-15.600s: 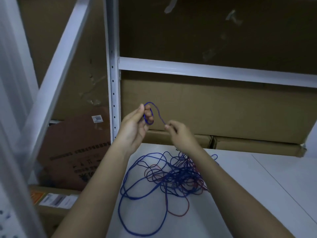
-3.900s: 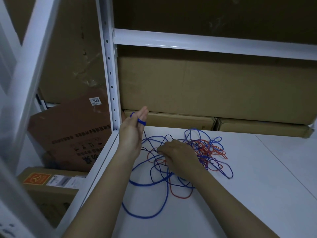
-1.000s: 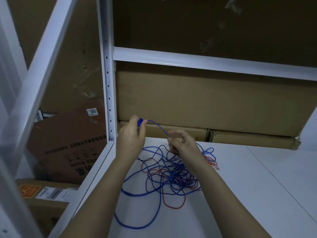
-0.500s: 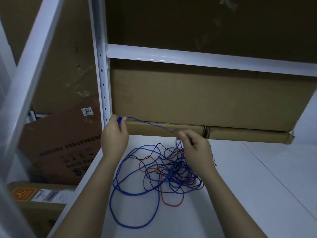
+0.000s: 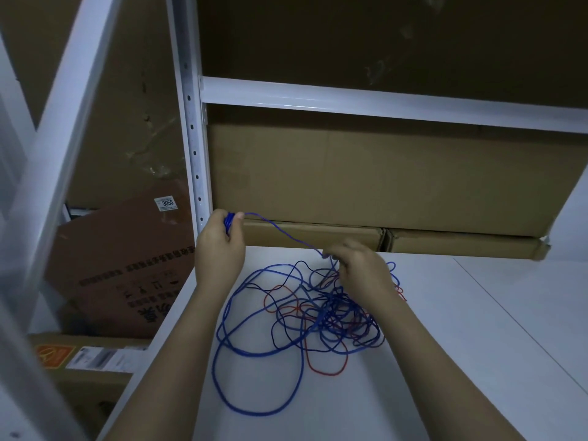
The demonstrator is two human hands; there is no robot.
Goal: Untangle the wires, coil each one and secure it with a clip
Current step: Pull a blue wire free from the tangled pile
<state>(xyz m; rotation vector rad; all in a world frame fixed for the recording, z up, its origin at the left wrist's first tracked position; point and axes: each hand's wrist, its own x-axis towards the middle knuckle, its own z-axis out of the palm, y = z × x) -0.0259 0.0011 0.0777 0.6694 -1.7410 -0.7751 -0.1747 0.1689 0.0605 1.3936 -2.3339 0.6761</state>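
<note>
Centrally, a tangle of wires (image 5: 318, 313) — bright blue, dark blue and red — lies on a white shelf surface (image 5: 445, 361). One blue strand (image 5: 280, 230) runs taut from the heap between both hands. The left hand (image 5: 219, 249) grips a small blue coil (image 5: 228, 221) near a white shelf post (image 5: 191, 122); the right hand (image 5: 359, 268) pinches the strand above the heap. The step appears to be untangling and coiling the blue wire — next likely calls for freeing more slack and wrapping another loop. No clip is visible.
</note>
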